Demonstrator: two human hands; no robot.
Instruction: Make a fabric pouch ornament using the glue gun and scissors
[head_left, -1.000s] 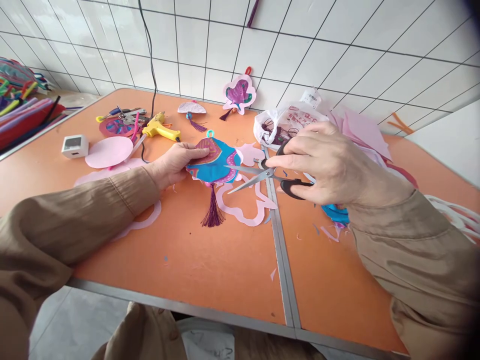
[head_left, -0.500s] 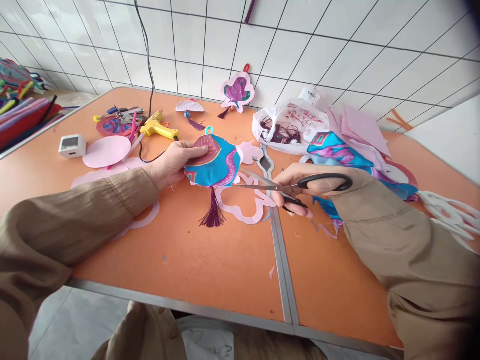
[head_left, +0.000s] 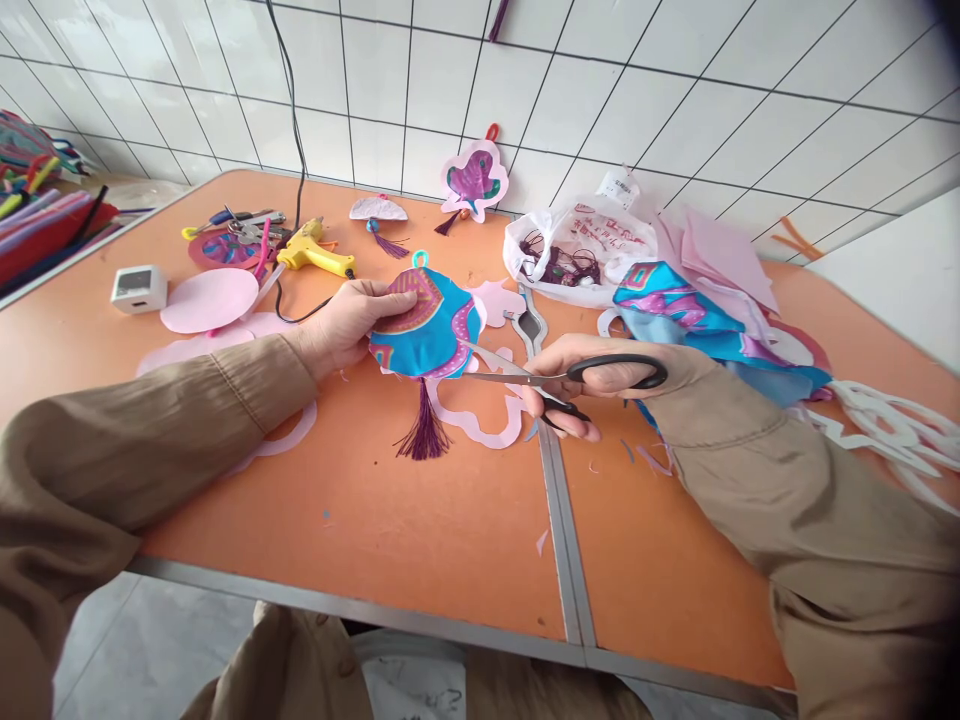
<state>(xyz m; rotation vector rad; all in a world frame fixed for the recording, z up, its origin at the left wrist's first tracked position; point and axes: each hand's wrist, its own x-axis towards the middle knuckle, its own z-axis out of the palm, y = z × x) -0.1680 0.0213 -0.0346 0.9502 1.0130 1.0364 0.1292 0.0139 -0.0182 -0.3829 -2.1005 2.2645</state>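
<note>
Between thumb and fingers, my left hand (head_left: 356,318) pinches a round fabric pendant (head_left: 427,340) in blue, purple and orange, with a turquoise loop on top. A dark purple tassel (head_left: 424,425) hangs from its lower edge. My right hand (head_left: 570,385) holds black-handled scissors (head_left: 525,378), the blades parted. One blade tip overlaps the pendant's lower right edge; whether it touches the cloth I cannot tell. Beneath the scissors lies a pink cut-out outline (head_left: 495,435) on the table.
A yellow glue gun (head_left: 319,252) with a cord, a white cube (head_left: 139,288) and a pink disc (head_left: 210,300) are at left. Behind are a finished flower-shaped pendant (head_left: 475,180) and a plastic bag (head_left: 585,255). Patterned cloth (head_left: 690,310) and white cord-like strips (head_left: 900,425) lie right.
My right hand has moved left with the scissors, bringing the blades from beside the pendant to over its lower right edge. My left hand stays almost still.
</note>
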